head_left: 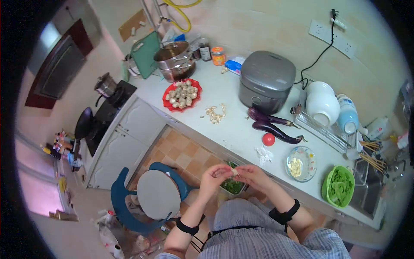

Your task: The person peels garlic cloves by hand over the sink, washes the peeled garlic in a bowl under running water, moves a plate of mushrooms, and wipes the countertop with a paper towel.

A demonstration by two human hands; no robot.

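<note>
My left hand (217, 176) and my right hand (253, 176) meet in front of my body, pinching a small pale garlic clove (235, 172) between them. Below them is a container of green vegetables (233, 185), partly hidden by the hands. On the white counter, a glass bowl (311, 163) holds peeled cloves (295, 167). White scraps (264, 155) lie left of that bowl. Unpeeled cloves (215, 114) are scattered farther left. A red plate (166, 102) is piled with round pale items (183, 93).
Two eggplants (278, 131) and a tomato (268, 139) lie before a rice cooker (267, 80). A green basket of leaves (339, 186) stands by the sink (365, 196). A steel pot (176, 64) stands at the back. A blue chair (122, 203) and round stool (158, 194) are on the floor.
</note>
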